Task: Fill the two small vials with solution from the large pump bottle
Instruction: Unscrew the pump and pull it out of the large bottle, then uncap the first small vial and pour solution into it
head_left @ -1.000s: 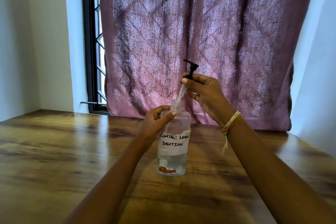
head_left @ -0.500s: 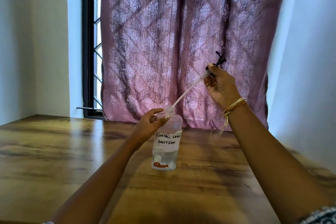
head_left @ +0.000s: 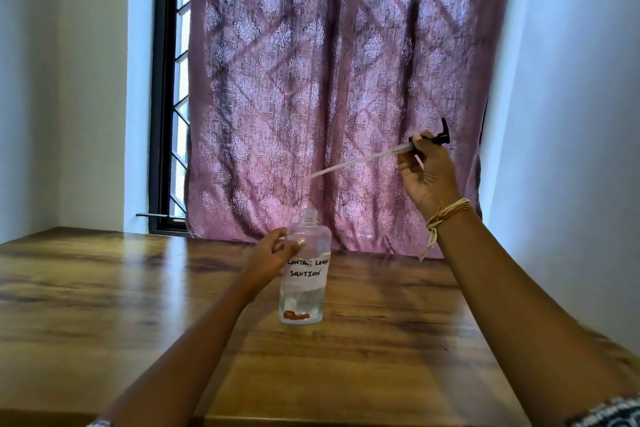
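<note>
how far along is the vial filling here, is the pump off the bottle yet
Done: the pump is out, its dip tube clear of the open bottle neck. In hand: the right hand holds the pump up to the right; the left hand steadies the bottle on the table. Left: all the filling. No vials are in view, and only a little liquid sits in the bottle.

Looks like a home room to me, not a lab. I see a wood-grain table [head_left: 104,305] pushed into a corner, plain white walls [head_left: 571,114] on both sides. Behind it hangs a mauve patterned curtain [head_left: 329,80] over a black-framed window [head_left: 162,80] with a diagonal metal grille [head_left: 181,55], daylight coming through. Only lab-ish item is a clear bottle [head_left: 304,274] with a handwritten "CONTACT LENS SOLUTION" label [head_left: 308,269] — improvised, domestic setup.
</note>
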Demonstrator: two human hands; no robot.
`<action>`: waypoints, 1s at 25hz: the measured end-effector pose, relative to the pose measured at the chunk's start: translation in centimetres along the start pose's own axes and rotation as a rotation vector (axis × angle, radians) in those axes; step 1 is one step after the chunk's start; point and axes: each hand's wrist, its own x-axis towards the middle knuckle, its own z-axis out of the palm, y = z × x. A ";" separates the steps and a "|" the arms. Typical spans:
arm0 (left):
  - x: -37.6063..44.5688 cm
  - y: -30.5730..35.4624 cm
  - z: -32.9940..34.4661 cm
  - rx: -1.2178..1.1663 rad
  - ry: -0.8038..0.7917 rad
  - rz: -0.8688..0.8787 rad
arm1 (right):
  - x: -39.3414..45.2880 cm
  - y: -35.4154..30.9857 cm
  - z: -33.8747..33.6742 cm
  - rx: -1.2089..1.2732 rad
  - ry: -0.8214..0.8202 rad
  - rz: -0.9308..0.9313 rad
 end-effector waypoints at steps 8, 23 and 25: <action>-3.0 -3.8 1.3 0.141 -0.019 -0.074 | -3.9 4.5 -8.7 -0.404 0.154 -0.128; -1.4 -4.2 9.3 0.145 0.034 -0.044 | -7.9 3.7 -23.9 -1.643 -0.092 -0.067; -0.9 -4.1 10.9 0.149 0.033 -0.019 | -7.8 3.6 -24.4 -1.707 -0.182 -0.009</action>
